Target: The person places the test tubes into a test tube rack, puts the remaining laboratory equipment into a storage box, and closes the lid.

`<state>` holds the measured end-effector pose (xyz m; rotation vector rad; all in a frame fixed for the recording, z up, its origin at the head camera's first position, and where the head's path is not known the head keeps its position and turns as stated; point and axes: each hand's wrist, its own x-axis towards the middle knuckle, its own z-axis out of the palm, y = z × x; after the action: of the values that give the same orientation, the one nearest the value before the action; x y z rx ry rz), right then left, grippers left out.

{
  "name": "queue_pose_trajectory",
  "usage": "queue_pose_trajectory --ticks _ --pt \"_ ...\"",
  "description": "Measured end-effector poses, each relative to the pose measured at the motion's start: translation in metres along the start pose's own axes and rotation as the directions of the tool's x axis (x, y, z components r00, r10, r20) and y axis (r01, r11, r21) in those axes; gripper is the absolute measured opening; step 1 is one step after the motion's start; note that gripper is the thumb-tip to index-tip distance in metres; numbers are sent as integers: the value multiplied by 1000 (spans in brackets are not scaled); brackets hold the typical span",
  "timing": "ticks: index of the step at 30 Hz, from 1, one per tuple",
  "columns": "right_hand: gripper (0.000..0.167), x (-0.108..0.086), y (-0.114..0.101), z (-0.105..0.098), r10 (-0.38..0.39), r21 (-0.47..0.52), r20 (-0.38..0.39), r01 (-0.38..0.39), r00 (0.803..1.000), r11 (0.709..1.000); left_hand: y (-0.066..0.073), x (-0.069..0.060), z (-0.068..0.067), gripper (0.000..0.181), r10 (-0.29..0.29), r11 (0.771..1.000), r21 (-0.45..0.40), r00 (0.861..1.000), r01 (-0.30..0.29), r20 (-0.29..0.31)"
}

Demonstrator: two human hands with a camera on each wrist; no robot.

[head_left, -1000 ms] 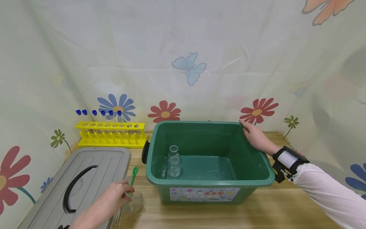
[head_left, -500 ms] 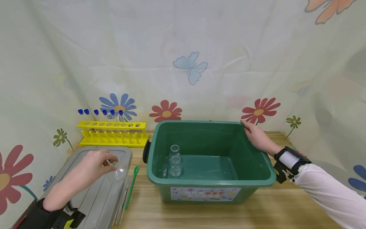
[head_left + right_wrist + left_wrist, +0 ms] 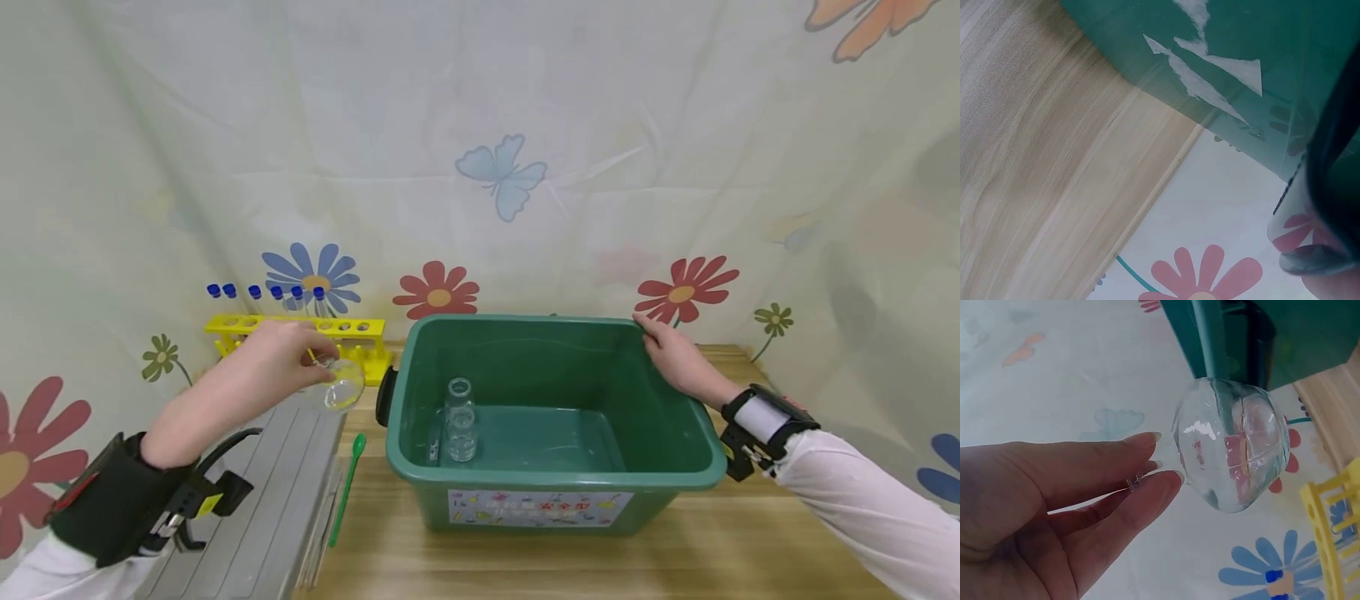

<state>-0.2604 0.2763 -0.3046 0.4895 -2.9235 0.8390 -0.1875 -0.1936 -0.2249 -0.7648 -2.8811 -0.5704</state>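
My left hand [image 3: 288, 358] pinches the narrow neck of a clear glass flask [image 3: 345, 385] between thumb and fingers. It holds the flask in the air, tilted, in front of the yellow test tube rack [image 3: 375, 350] and left of the green bin [image 3: 555, 479]. In the left wrist view the flask's rounded body [image 3: 1229, 447] points away from the fingertips [image 3: 1169, 484]. My right hand [image 3: 678, 358] grips the bin's rim at the far right corner; most of its fingers are hidden. Inside the bin, clear glass bottles [image 3: 461, 421] stand at the left end.
A grey lid [image 3: 277, 492] with a black handle lies at the left. Beside it are a green spoon [image 3: 348, 487] and thin rods [image 3: 315, 542]. Blue-capped tubes [image 3: 276, 292] stand in the rack. A flowered cloth hangs behind the wooden table [image 3: 600, 571].
My left hand has lifted the flask from the table beside the spoon, carried it over the grey lid, then further back towards the rack. The right hand keeps its place on the bin.
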Motion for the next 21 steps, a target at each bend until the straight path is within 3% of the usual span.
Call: queue_pose_trajectory --ticks 10,16,21 --pt "44 -1 0 -1 -10 -4 -15 10 1000 1000 30 41 -7 13 135 990 33 991 -134 -13" --pt "44 -1 2 -1 -6 -1 -19 6 1000 1000 52 61 -2 12 143 990 -5 986 -143 81" --pt "43 0 2 0 -3 5 -27 3 1000 1000 70 74 9 12 196 980 -11 968 -197 154"
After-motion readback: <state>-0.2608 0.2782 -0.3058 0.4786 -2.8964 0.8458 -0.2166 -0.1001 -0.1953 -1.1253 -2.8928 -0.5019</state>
